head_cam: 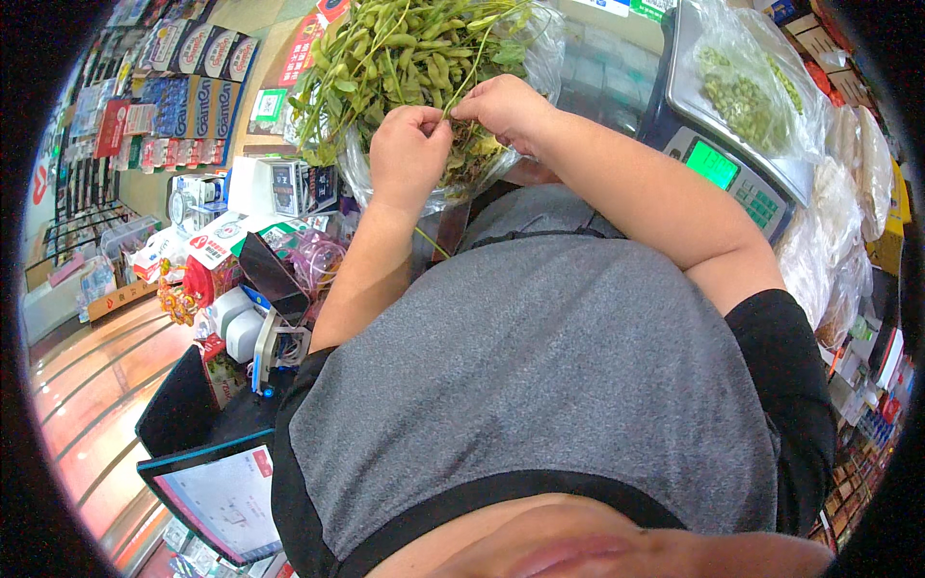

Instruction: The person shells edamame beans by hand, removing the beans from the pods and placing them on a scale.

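Observation:
A big heap of green soybean pods on leafy stems [405, 50] lies on a clear plastic bag [545, 43] in front of me. Over the near side of the heap, my left hand [410, 148] pinches a thin green stem [449, 108] between thumb and fingers. My right hand [506, 108] grips the same stem just beside it, the two sets of fingertips almost touching. Brownish leaves lie below my hands. To the right, a clear plastic bag of green pods or beans [744, 101] rests on the metal pan of a digital scale [748, 177], whose display is lit green.
Small boxes [282, 184], a red ornament [206, 282] and a white device [242, 329] crowd the left side. A tablet-like screen [224, 498] stands at lower left. Shelves of packaged goods [195, 108] rise at upper left. Plastic bags [831, 231] bunch beside the scale.

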Available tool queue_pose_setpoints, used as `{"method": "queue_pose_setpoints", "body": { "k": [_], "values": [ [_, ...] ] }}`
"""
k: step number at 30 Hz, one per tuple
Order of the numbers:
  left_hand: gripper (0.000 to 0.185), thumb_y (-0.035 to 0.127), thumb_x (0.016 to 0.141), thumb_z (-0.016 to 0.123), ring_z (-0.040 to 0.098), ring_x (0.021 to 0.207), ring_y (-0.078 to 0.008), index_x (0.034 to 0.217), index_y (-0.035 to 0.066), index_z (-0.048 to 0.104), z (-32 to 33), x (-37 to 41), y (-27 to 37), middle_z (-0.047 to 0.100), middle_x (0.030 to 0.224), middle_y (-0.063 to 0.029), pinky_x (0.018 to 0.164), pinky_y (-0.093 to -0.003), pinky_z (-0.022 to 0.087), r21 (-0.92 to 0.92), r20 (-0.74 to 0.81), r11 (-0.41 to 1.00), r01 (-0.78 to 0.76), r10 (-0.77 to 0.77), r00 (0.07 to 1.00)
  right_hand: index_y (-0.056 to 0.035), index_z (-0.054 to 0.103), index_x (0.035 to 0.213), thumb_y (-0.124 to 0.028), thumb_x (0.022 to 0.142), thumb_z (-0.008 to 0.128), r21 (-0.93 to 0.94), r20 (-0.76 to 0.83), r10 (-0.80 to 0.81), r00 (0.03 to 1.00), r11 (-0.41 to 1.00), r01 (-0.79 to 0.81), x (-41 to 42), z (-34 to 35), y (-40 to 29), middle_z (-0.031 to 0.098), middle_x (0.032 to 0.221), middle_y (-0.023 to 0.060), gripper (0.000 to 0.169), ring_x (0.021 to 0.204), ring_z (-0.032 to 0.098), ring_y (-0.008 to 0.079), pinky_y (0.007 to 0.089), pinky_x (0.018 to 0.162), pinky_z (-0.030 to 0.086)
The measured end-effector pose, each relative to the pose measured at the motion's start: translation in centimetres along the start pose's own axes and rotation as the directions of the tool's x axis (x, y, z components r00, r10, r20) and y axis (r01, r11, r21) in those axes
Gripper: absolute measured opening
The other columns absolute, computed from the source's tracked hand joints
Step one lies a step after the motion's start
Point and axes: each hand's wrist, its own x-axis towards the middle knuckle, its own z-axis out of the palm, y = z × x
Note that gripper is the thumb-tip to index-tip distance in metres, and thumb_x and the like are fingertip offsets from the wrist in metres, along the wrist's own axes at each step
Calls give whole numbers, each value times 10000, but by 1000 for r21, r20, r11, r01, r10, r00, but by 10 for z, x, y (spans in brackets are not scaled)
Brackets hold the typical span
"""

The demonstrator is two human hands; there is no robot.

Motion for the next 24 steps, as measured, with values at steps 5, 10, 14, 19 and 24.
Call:
{"method": "queue_pose_setpoints", "body": {
  "k": [5,10,14,19,24],
  "values": [
    [166,169,722,690,614,707,-247,788,17,680,2,-1,-1,632,747,-118,671,-340,485,-95,28,991,98,-96,995,-19,691,834,-196,761,661,-92,10,-55,998,994,55,3,-1,4,527,579,19,194,459,419,111,301,408,328],
    [181,175,730,707,609,677,-210,798,9,685,7,-4,-4,641,736,-102,649,-322,484,-115,58,978,176,-170,984,-9,693,834,-191,753,648,-233,33,-119,992,965,124,-3,-3,2,617,650,77,204,533,516,138,317,500,426],
    [195,178,742,724,595,624,-151,818,2,689,14,-6,-10,648,708,-71,615,-291,481,-78,59,986,148,-144,988,-37,701,728,-150,695,598,-320,-3,-239,971,920,226,6,-3,14,618,579,110,156,487,574,205,346,503,481],
    [178,179,742,725,607,632,-188,807,18,688,14,-10,0,641,710,-97,614,-304,482,-3,59,996,86,-85,995,-56,698,704,-236,704,591,-482,18,-278,960,839,252,9,-2,16,631,605,130,209,575,628,266,364,578,510],
    [179,186,744,705,618,651,-238,796,16,684,16,-12,4,646,742,-128,615,-332,481,33,41,998,48,-49,998,-60,694,694,-291,702,588,-597,75,-260,963,761,252,15,-4,19,637,620,126,254,625,639,297,371,630,522]
  ]
}}
